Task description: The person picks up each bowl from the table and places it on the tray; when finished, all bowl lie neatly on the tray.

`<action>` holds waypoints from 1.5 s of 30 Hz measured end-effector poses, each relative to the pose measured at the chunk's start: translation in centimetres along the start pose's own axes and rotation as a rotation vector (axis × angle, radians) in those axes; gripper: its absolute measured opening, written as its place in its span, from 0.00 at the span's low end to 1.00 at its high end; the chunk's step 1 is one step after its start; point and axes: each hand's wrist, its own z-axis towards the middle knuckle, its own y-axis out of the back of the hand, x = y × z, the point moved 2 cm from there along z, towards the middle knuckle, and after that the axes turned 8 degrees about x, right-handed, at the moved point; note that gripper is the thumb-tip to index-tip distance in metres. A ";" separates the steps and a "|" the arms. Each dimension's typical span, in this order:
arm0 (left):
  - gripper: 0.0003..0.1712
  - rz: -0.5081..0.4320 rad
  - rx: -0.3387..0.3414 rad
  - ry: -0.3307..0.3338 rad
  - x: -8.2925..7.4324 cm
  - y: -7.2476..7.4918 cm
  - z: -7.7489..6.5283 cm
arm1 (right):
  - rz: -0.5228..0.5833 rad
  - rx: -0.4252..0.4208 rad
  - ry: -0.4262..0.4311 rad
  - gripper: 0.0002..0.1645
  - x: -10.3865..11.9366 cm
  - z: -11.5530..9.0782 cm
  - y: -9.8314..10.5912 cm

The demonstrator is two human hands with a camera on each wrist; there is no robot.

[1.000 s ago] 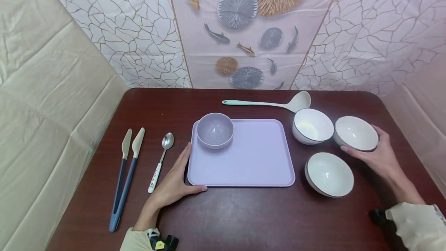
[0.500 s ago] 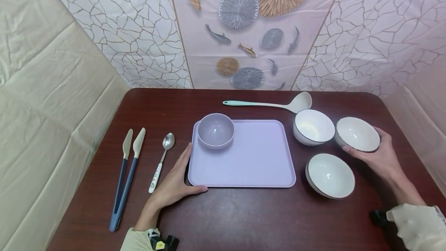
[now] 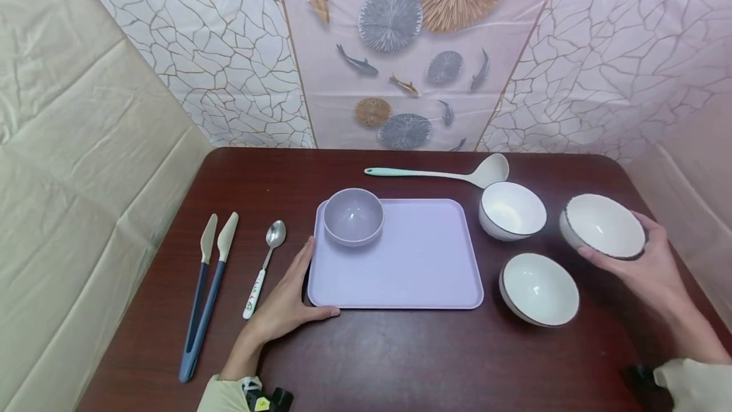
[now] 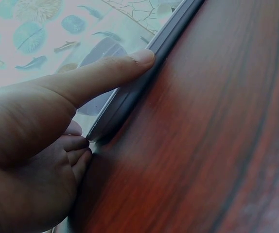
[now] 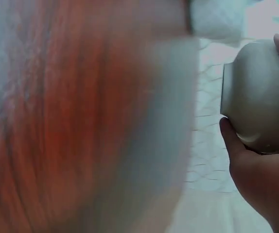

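A person's right hand point(image 3: 652, 272) grips a white bowl point(image 3: 603, 227), seemingly lifted off the table point(image 3: 394, 367), beside a far bowl point(image 3: 513, 212) and a near bowl point(image 3: 539, 289). The left hand point(image 3: 283, 307), thumb and fingers spread wide, touches the corner of a tray point(image 3: 423, 259). A loose side grip might let the bowl slip; a low swing could knock its neighbours.

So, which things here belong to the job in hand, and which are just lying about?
Probably the job:
held bowl, in the right hand
tray, touched by the left hand
purple bowl, on the tray

Probably lying about, untouched:
near white bowl
far white bowl (either might yet join)
ladle
spoon
tongs
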 end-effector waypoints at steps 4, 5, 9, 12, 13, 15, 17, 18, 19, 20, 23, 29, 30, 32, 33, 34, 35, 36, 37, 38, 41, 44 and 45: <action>0.74 -0.002 0.003 0.004 0.0 0.0 -0.1 | 0.029 0.035 0.048 0.61 2.4 -2.8 1.1; 0.74 -0.003 0.002 0.003 0.0 0.0 -0.1 | 0.039 0.044 0.071 0.61 3.1 -3.5 1.3; 0.74 -0.002 0.000 0.000 0.1 0.0 0.0 | 0.082 0.109 0.190 0.65 6.6 -6.0 0.8; 0.74 -0.002 0.000 -0.003 0.1 0.0 0.1 | 0.090 0.177 0.259 0.68 9.4 -7.3 -0.8; 0.74 -0.001 0.000 -0.004 0.1 0.0 0.1 | 0.098 0.205 0.272 0.69 10.4 -7.7 -1.6; 0.74 0.000 -0.001 -0.008 0.1 -0.1 0.1 | 0.122 0.251 0.285 0.70 12.1 -8.3 -3.5; 0.75 0.006 -0.009 -0.014 0.2 0.0 0.0 | 0.139 0.288 0.293 0.69 13.9 -8.6 -5.8; 0.75 0.007 -0.012 -0.014 0.3 0.0 0.0 | 0.155 0.301 0.297 0.69 14.7 -8.7 -7.1; 0.75 0.008 -0.014 -0.014 0.3 0.1 -0.1 | 0.177 0.311 0.303 0.69 15.4 -8.7 -8.3; 0.75 0.008 -0.016 -0.015 0.3 0.1 -0.1 | 0.204 0.318 0.308 0.68 15.9 -8.6 -9.5; 0.74 0.012 -0.016 -0.019 0.4 0.1 -0.1 | 0.241 0.308 0.293 0.67 17.1 -8.1 -12.7; 0.74 0.011 -0.025 -0.042 0.3 0.0 -0.1 | 0.249 0.209 0.149 0.69 17.8 -5.5 -17.1; 0.74 0.009 -0.024 -0.044 0.3 0.1 -0.1 | 0.248 0.190 0.129 0.70 17.9 -5.0 -17.6; 0.74 0.011 -0.018 -0.043 0.3 0.0 0.1 | 0.242 0.154 0.101 0.71 17.7 -3.9 -18.5; 0.74 0.010 -0.017 -0.043 0.3 0.0 0.2 | 0.244 0.140 0.099 0.71 17.7 -3.3 -18.8; 0.74 0.010 -0.015 -0.040 0.4 0.0 0.2 | 0.249 0.128 0.095 0.71 17.6 -2.7 -19.2; 0.75 0.008 -0.013 -0.036 0.4 0.0 0.2 | 0.250 0.120 0.092 0.71 17.6 -2.2 -19.5; 0.75 0.009 -0.011 -0.034 0.4 0.1 0.2 | 0.245 0.114 0.088 0.71 17.5 -1.8 -19.9; 0.75 0.010 -0.012 -0.033 0.4 0.1 0.2 | 0.239 0.110 0.083 0.72 17.5 -1.4 -20.2; 0.75 0.007 -0.013 -0.032 0.4 0.1 0.1 | 0.236 0.106 0.077 0.72 17.4 -1.0 -20.5; 0.75 0.008 -0.015 -0.033 0.4 0.1 0.1 | 0.216 0.092 0.053 0.72 17.0 0.0 -21.3; 0.75 0.003 -0.017 -0.036 0.4 0.1 0.1 | 0.202 0.075 0.047 0.72 16.5 0.7 -22.0; 0.75 0.000 -0.017 -0.035 0.4 0.0 0.0 | 0.198 0.068 0.049 0.72 16.4 0.8 -22.2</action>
